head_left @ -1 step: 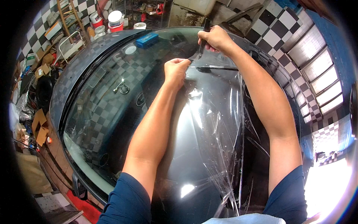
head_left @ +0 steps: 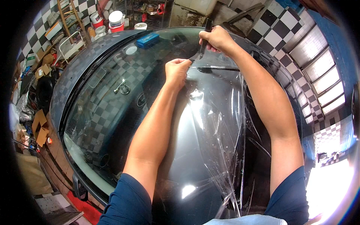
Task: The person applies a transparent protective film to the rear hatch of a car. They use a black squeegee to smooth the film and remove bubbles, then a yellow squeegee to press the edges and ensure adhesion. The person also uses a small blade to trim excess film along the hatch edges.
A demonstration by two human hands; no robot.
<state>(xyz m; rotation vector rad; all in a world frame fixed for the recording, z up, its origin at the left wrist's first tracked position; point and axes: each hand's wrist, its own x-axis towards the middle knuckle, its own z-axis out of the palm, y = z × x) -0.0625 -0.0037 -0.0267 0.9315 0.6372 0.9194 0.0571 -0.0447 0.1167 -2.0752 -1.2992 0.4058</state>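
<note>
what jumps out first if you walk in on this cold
Two bare arms reach across a dark car windscreen mirroring checkered tiles. The left hand pinches a clear film sheet at centre, while the right hand grips a dark slim tool at its top edge.

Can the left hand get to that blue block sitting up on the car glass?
Probably yes. The left hand pinches the clear film, and only bare windshield lies between it and the blue block, though it would have to let go.

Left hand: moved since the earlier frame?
No. The left hand pinches the film edge at the same spot, just right of the blue block on the windscreen.
</note>
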